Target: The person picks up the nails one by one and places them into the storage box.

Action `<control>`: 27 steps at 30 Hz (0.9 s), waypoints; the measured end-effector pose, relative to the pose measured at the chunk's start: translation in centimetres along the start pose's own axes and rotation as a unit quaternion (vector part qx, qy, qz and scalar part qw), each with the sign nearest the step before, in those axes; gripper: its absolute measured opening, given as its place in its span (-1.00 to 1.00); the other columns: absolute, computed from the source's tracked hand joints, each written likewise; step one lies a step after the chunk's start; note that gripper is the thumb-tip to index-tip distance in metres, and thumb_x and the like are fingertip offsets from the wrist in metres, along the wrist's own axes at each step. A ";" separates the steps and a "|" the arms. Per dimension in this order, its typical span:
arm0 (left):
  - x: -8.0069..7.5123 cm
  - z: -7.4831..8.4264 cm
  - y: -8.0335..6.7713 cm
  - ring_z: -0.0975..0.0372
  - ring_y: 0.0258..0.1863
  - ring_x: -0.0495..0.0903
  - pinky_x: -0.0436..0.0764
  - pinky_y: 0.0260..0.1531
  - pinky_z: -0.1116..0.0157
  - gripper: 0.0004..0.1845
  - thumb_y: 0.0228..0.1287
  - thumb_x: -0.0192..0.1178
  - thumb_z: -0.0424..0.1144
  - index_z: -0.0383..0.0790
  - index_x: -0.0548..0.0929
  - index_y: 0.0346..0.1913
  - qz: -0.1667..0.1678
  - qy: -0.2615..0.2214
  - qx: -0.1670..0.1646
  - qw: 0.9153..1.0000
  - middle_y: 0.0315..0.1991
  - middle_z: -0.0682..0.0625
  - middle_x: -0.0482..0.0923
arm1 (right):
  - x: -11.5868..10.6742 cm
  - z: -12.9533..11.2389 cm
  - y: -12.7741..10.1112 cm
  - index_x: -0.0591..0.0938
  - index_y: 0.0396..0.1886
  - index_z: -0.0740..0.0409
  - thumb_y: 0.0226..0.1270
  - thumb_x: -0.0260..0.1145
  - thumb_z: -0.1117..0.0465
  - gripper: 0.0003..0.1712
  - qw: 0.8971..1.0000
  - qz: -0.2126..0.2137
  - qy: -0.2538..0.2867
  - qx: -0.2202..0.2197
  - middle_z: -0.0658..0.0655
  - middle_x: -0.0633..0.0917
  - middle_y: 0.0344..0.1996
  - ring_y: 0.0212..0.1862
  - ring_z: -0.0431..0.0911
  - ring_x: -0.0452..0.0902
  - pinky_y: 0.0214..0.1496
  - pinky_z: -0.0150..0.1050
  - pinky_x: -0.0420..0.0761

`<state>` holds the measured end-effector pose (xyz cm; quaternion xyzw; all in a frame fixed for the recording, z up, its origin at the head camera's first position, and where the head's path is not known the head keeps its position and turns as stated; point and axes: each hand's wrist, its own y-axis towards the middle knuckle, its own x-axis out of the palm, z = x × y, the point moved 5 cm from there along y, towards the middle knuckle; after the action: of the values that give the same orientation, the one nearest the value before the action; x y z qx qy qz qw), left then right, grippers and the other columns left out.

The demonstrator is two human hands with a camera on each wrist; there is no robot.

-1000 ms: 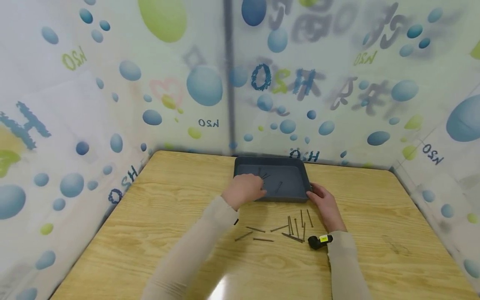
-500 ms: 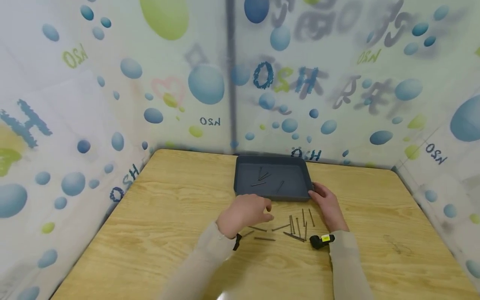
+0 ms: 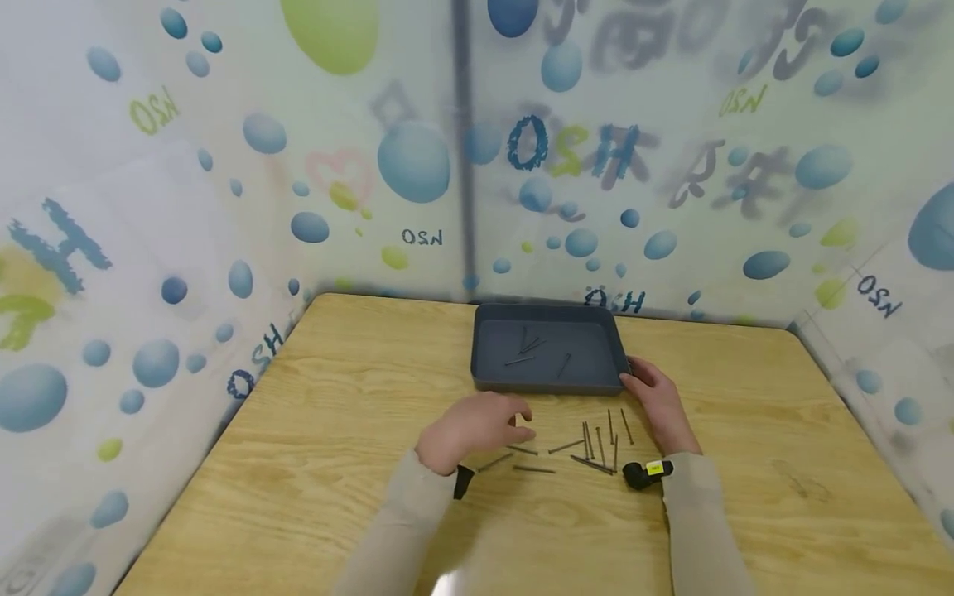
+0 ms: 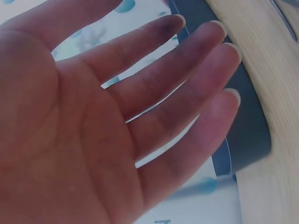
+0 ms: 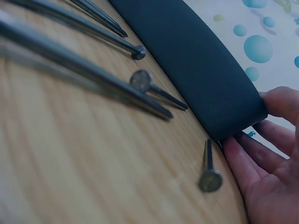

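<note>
A dark grey tray (image 3: 596, 382) stands towards the table's back, with several nails (image 3: 520, 361) lying in it. My right hand (image 3: 661, 407) grips the tray's near right corner; the right wrist view shows the thumb and fingers about that corner (image 5: 243, 116). Between me and the tray, several loose nails (image 3: 592, 464) are scattered on the wood, one with its flat head (image 5: 210, 180) beside my right fingers. My left hand (image 3: 477, 426) hovers over the left group of nails, in front of the tray. Its fingers are spread and slightly bent, and the palm (image 4: 93, 126) holds nothing.
The wooden table (image 3: 358, 372) runs back to a white sheet wall (image 3: 335, 165) printed with drops and letters, close behind the tray. More sheet walls stand at left and right. A black wrist camera (image 3: 647, 473) sits beside my right forearm.
My left hand has come out from over the tray, back towards me, leaving a nail near the tray's front left. My right hand stays at the tray's corner.
</note>
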<state>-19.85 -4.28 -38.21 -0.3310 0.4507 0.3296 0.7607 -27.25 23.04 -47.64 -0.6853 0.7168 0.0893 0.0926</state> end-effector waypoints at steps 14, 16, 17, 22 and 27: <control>1.6 -0.3 0.4 0.27 -0.23 0.53 0.50 -0.38 0.26 -0.66 0.06 0.25 -0.08 0.06 0.58 -0.04 0.014 0.096 -0.041 0.994 -0.15 0.14 0.56 | -0.3 -0.3 0.3 0.28 0.29 0.11 0.27 0.15 0.00 -0.37 1.000 -0.007 -0.016 -0.008 0.18 0.31 0.23 0.24 0.01 0.19 0.20 -0.05 0.20; 1.9 -0.2 0.5 0.28 -0.22 0.52 0.50 -0.40 0.25 -0.64 0.02 0.29 -0.08 0.06 0.59 -0.05 0.011 0.105 -0.050 0.993 -0.17 0.15 0.55 | -0.3 -0.2 0.2 0.27 0.29 0.10 0.27 0.15 -0.01 -0.37 1.000 -0.010 -0.019 -0.006 0.17 0.30 0.24 0.25 0.00 0.18 0.20 -0.05 0.20; 2.0 -0.2 0.5 0.28 -0.21 0.51 0.49 -0.40 0.25 -0.63 0.00 0.30 -0.07 0.07 0.58 -0.05 0.007 0.107 -0.053 0.993 -0.17 0.16 0.54 | -0.4 -0.2 0.3 0.27 0.29 0.11 0.27 0.14 -0.01 -0.36 1.000 -0.011 -0.017 -0.006 0.17 0.30 0.24 0.25 0.01 0.18 0.20 -0.04 0.20; 2.5 -0.2 0.8 0.29 -0.25 0.50 0.47 -0.41 0.27 -0.67 0.01 0.30 -0.07 0.06 0.59 -0.10 -0.010 0.122 -0.045 0.991 -0.25 0.17 0.52 | -0.4 0.2 0.5 0.26 0.30 0.11 0.27 0.14 0.00 -0.36 1.000 -0.009 -0.016 -0.002 0.17 0.29 0.25 0.25 0.01 0.17 0.20 -0.03 0.20; 3.4 -0.2 1.2 0.30 -0.37 0.48 0.43 -0.47 0.32 -0.88 0.06 0.26 -0.13 0.02 0.57 -0.33 -0.020 0.138 -0.040 0.989 -0.39 0.15 0.49 | -0.4 0.3 0.4 0.26 0.30 0.11 0.28 0.14 0.00 -0.36 1.000 -0.007 -0.019 0.006 0.17 0.28 0.25 0.26 0.01 0.16 0.21 -0.03 0.18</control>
<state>-19.58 -3.04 -41.64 -0.4127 0.5311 0.2833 0.6837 -27.62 23.49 -47.88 -0.6882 0.7104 0.0973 0.1108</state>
